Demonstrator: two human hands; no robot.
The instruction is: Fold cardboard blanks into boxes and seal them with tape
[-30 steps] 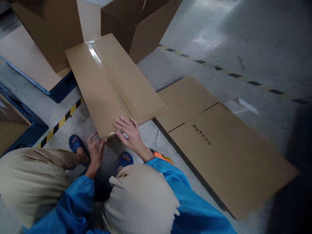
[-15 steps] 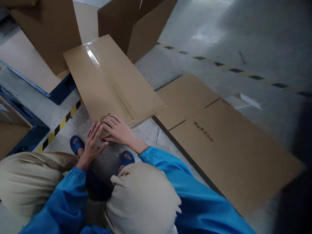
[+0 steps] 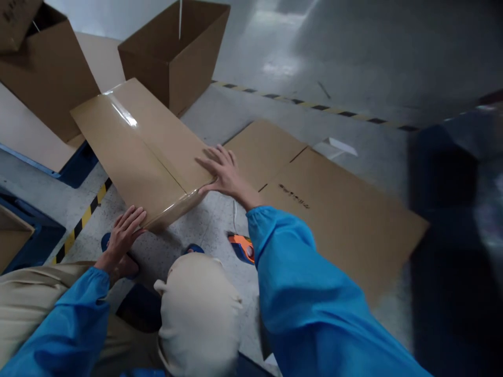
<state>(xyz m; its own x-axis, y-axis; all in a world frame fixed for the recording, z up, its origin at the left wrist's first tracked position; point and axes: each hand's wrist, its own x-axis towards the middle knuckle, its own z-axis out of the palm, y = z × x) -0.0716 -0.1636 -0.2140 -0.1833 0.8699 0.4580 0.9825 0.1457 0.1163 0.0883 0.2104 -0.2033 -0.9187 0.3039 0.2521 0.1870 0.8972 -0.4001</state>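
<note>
A taped cardboard box lies in front of my knees, its long side slanting away to the upper left. Clear shiny tape runs over its top seam and along the near edge. My left hand holds the near left corner, fingers on top and thumb by the side. At the near right corner my right hand grips the box, its fingers spread over the top and its thumb at the edge. The undersides of both grips are hidden.
A flattened carton lies on the floor to the right. An orange-and-black tape dispenser rests near my right forearm. An open carton stands behind the box; another carton sits left. Blue pallets and striped floor tape are at left.
My hands, earlier close together at the near corner, have moved apart to the two near corners. The box's near end has turned, showing more of its side. The tape dispenser has come into view.
</note>
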